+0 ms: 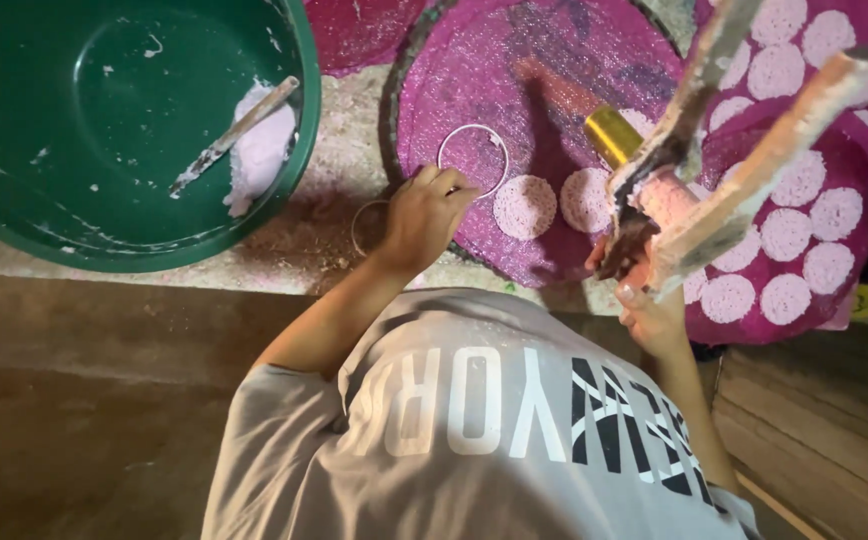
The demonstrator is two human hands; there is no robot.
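Observation:
My left hand (422,215) pinches the edge of a thin white ring (474,160) that lies on a round magenta woven mat (544,70). A second thin ring (362,222) lies just left of that hand. My right hand (651,308) grips a wooden two-armed press (744,150) caked with pale pink dough. The press has a gold cylinder (611,134) and hangs over the mat's right side. Pale pink lacy discs (525,206) lie on the mat beside the ring.
A large green basin (14,190) at upper left holds a lump of pale pink dough (262,145) and a smeared stick (234,135). Another magenta mat (859,300) at right carries several discs. The floor (74,400) is brown, and my grey shirt fills the bottom.

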